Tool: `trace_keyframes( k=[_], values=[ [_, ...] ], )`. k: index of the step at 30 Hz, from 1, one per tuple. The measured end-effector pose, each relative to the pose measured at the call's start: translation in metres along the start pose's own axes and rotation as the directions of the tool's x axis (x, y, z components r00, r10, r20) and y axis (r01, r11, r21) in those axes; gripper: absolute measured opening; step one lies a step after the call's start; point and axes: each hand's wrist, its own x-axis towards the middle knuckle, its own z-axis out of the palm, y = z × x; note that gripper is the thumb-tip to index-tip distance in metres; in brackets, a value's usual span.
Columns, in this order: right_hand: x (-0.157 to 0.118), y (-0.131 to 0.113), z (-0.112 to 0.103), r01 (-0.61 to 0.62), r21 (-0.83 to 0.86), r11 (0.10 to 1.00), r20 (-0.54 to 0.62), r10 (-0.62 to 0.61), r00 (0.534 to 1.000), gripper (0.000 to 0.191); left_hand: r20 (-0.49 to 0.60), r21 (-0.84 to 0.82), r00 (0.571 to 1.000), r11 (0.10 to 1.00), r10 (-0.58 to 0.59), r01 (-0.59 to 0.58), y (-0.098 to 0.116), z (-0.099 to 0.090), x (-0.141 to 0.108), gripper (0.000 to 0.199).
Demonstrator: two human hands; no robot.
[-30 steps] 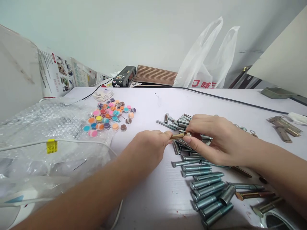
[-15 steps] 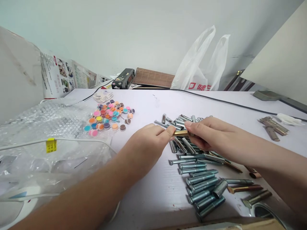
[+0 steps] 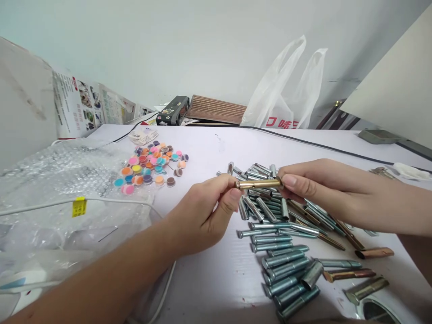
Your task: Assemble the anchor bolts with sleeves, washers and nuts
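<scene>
My left hand and my right hand hold a brass-coloured metal pin between them, level, a little above the table. The left fingertips pinch its left end, the right fingertips its right end. Beneath the pin lies a spread pile of silver-blue metal pins on the white table. A few brass and copper-coloured pins lie at the right side of the pile.
A heap of small coloured round discs lies at the left. Bubble wrap with a white cable and a yellow tag covers the near left. A white plastic bag, a black cable and boxes stand at the back.
Both hands have lifted the brass pin up off the pile and drawn apart along it, so that its full length shows between the fingertips. My right hand moved to the right.
</scene>
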Motion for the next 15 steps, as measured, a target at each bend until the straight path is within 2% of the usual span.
trace_keyframes(
  k=[3,9,12,15],
  values=[
    [0.0,0.0,0.0,0.055,-0.085,0.995,-0.034,-0.058,0.998,0.057,0.017,-0.035,0.998,0.998,-0.053,0.053,0.004,-0.001,0.0,0.034],
    [0.004,-0.005,0.006,0.207,-0.379,0.902,-0.142,-0.278,0.95,0.013,-0.028,-0.101,0.991,0.987,-0.132,0.128,0.008,0.0,-0.001,0.041],
    [0.008,-0.006,0.01,0.278,-0.458,0.844,-0.155,-0.384,0.91,0.011,-0.038,-0.125,0.983,0.977,-0.179,0.173,0.007,0.002,-0.001,0.04],
    [0.01,-0.008,0.015,0.322,-0.569,0.757,-0.14,-0.475,0.869,0.011,-0.093,-0.13,0.96,0.959,-0.265,0.252,0.004,0.003,0.0,0.039]
  ],
)
